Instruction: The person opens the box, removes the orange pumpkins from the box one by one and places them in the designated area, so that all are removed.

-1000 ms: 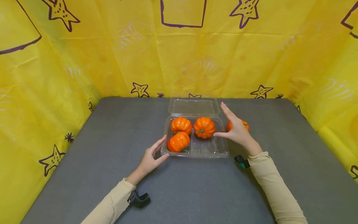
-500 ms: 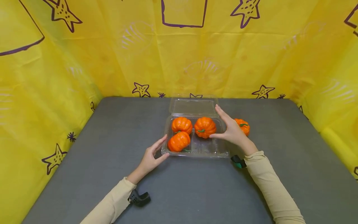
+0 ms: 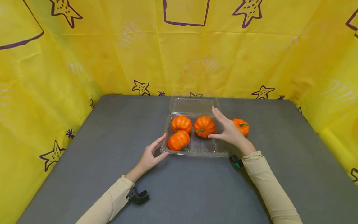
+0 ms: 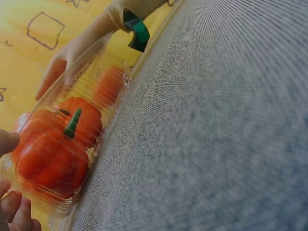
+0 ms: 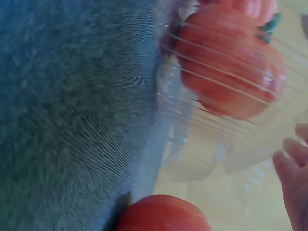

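– Pumpkins first: how do they lie in the head view?

– Three are in the box: two pressed together in its left half, one toward the back of its right half. A fourth pumpkin sits on the bench, just right of the box, partly behind the right hand.

– Why is the lid folded back?

– Probably to leave room for reaching in from above.

– And the hands?

– The left hand spreads loosely at the box's near left corner, likely steadying it. The right is stretched wide beside the right-half pumpkin, gripping nothing; I can't tell whether its thumb touches.

– Left wrist view?

– Thumb and fingertips flank the box's end, with nothing visibly pinched. The nearest pumpkin's stem points sideways, so it lies tipped, perhaps because that half is tight.

– Right wrist view?

– Relaxed fingertips, apart from the pumpkin behind the box's wall. The loose one shows at the bottom edge.
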